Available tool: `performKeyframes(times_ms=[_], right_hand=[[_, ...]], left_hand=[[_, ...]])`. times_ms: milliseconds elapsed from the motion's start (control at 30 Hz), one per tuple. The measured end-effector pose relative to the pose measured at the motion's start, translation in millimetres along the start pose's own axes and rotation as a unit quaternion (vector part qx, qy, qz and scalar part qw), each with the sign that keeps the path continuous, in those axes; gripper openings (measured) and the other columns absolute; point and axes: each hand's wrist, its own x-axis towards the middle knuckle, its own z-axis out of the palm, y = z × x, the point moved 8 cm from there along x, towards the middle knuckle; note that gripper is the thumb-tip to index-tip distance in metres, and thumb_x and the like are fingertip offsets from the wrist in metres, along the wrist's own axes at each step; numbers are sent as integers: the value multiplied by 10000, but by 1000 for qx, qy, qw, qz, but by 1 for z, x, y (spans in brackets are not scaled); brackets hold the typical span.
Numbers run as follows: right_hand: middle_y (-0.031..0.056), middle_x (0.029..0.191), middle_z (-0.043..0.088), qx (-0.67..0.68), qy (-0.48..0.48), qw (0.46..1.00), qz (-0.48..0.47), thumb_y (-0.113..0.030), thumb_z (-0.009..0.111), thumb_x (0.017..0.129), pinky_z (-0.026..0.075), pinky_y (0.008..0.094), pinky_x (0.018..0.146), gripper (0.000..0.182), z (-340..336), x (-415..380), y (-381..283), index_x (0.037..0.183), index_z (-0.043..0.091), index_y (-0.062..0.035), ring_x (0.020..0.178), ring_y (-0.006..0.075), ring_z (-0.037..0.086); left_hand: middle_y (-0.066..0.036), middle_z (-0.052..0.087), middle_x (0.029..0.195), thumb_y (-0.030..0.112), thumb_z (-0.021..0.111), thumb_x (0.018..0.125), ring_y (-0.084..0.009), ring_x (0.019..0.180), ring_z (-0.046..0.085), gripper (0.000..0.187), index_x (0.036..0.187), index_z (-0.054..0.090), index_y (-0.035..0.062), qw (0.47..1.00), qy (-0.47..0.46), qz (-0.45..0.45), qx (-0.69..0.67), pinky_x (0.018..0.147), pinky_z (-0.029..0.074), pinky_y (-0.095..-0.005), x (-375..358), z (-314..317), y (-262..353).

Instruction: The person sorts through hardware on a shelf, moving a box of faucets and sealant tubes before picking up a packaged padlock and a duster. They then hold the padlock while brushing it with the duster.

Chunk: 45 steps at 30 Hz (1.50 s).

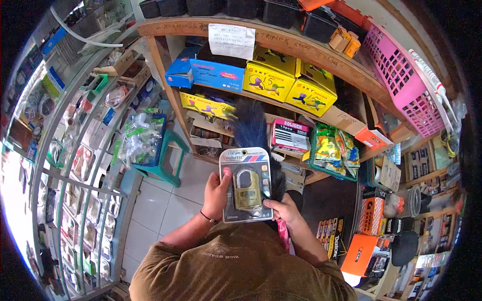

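A packaged brass padlock (247, 189) on a card under clear plastic is held upright in front of the body. My left hand (217, 194) grips the pack's left edge, with its thumb on the front near the upper left. At the lower right corner, my right hand (284, 207) pinches the pack between thumb and fingers. Behind the card, a dark feathery duster (251, 120) rises toward the shelf. Pink cloth or plastic (283, 235) shows just below my right hand.
Ahead stands a wooden shelf (301, 37) with blue (216, 75) and yellow boxes (271, 80). A pink basket (406, 85) is upper right, an orange box (359, 255) lower right. A green stool (173, 168) bears plastic packs (138, 135); glass display shelves (95, 183) line the left.
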Motion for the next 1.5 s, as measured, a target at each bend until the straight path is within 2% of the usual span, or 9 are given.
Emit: performKeyframes(times_ms=[133, 400, 467, 533, 667, 733, 833, 1033, 1500], right_hand=[[-13, 489, 483, 3, 28, 999, 44, -157, 683, 755, 347, 240, 354, 156, -2, -9, 0, 769, 588, -34, 366, 88, 446], [83, 328, 377, -446, 70, 861, -234, -479, 645, 751, 322, 399, 357, 648, 21, -14, -39, 376, 414, -4, 297, 247, 378], [214, 618, 586, -587, 48, 802, -100, -300, 692, 718, 480, 383, 559, 337, 55, -23, -51, 788, 627, 22, 573, 312, 611], [209, 676, 609, -565, 47, 789, -237, -380, 678, 719, 492, 409, 571, 467, 81, -26, -60, 936, 602, 27, 635, 369, 611], [238, 818, 618, -571, -70, 813, -88, -443, 645, 758, 501, 403, 646, 582, 109, -16, -47, 1041, 550, 57, 745, 374, 620], [206, 638, 594, -481, -52, 832, -272, -454, 569, 816, 485, 445, 574, 496, 105, -15, -48, 961, 547, 20, 616, 360, 618], [180, 623, 569, -445, -54, 886, -119, -417, 515, 879, 455, 384, 544, 444, 73, -19, -50, 917, 541, 25, 553, 296, 578], [13, 550, 512, -268, 87, 957, 62, -341, 548, 889, 379, 261, 426, 330, -14, -63, -27, 823, 547, -18, 464, 95, 480], [-25, 629, 469, -303, 74, 950, 19, -350, 604, 857, 389, 268, 492, 317, -28, -94, 8, 887, 536, -42, 546, 73, 449]], left_hand=[[-110, 564, 911, 300, 508, 920, -122, 813, 505, 373, 1039, 453, -49, 959, 78, 153, 225, 718, 420, -248, 5, -21, -8], [-102, 537, 1185, 534, 240, 910, -272, 1099, 514, 631, 1317, 357, 66, 956, -94, -170, -219, 966, 391, -414, -24, 48, -17], [-91, 483, 1268, 523, 276, 905, -268, 1146, 478, 636, 1347, 325, 69, 938, -171, -80, -291, 993, 356, -430, -12, 53, -14], [-132, 387, 1352, 592, 487, 783, -376, 1186, 406, 767, 1378, 290, 148, 977, -191, 19, -96, 1009, 295, -543, 0, 39, -42], [-149, 392, 1341, 487, 483, 833, -358, 1220, 370, 663, 1381, 285, 171, 792, -430, -152, -406, 980, 288, -603, -4, 70, -50], [-159, 399, 1332, 453, 470, 852, -351, 1230, 359, 627, 1382, 284, 174, 766, -433, -186, -438, 968, 289, -623, -3, 69, -60], [-186, 369, 1348, 456, 443, 867, -332, 1208, 404, 618, 1354, 309, 99, 919, -363, -20, -153, 1013, 323, -480, 4, 45, -71], [-142, 498, 1241, 505, 421, 866, -319, 1114, 492, 582, 1259, 458, 76, 768, -359, -247, -469, 978, 364, -480, -11, 61, -48], [-138, 501, 1200, 399, 486, 883, -254, 1059, 518, 507, 1269, 421, 75, 859, -251, -130, -427, 968, 382, -417, 37, 55, -49]])
